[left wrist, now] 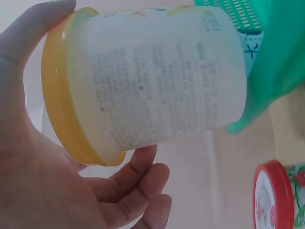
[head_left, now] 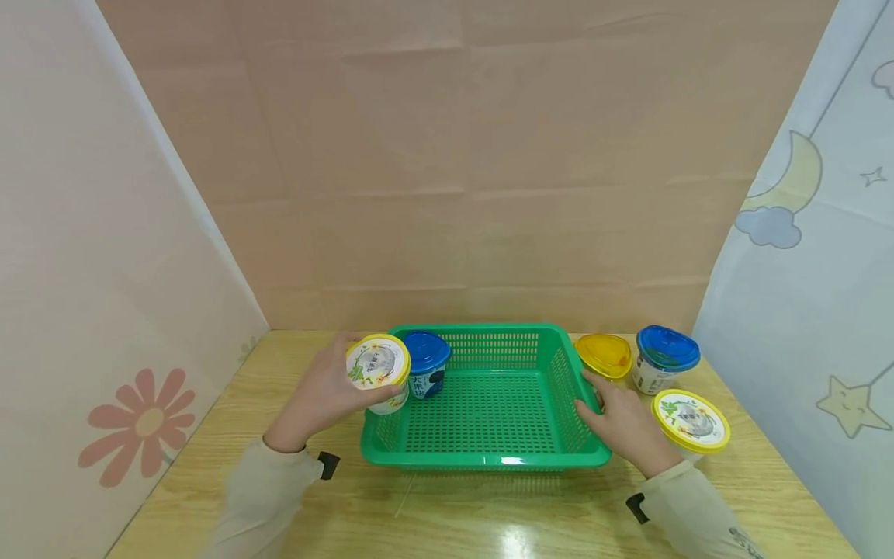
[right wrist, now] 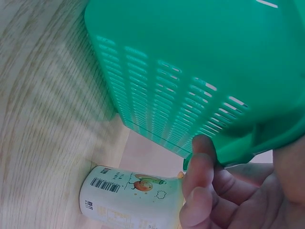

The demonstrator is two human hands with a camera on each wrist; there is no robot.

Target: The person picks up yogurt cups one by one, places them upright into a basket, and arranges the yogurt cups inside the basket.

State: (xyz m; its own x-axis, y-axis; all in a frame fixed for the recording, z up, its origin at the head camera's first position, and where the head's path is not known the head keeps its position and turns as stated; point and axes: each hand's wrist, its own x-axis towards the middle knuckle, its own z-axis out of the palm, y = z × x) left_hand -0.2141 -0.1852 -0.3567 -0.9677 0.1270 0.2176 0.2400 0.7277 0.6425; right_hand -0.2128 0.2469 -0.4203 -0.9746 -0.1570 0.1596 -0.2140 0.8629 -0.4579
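Observation:
In the head view, my left hand point(head_left: 327, 394) grips a white plastic tub with a yellow rimmed lid point(head_left: 378, 362) at the basket's left side. Thumb and fingers go round the lid end, as the left wrist view shows; the tub's printed side point(left wrist: 157, 78) faces that camera. Inside the green basket point(head_left: 482, 461), a blue-lidded tub point(head_left: 427, 353) stands at the back left. My right hand point(head_left: 624, 419) holds the basket's right rim, with its fingers curled under the edge in the right wrist view.
Right of the basket stand an amber-lidded tub point(head_left: 604, 355), another blue-lidded tub point(head_left: 667, 349) and a second yellow-rimmed tub point(head_left: 691, 419). A red-lidded tub point(left wrist: 276, 198) appears in the left wrist view. Papered walls enclose the wooden table point(head_left: 447, 520) at the back and sides.

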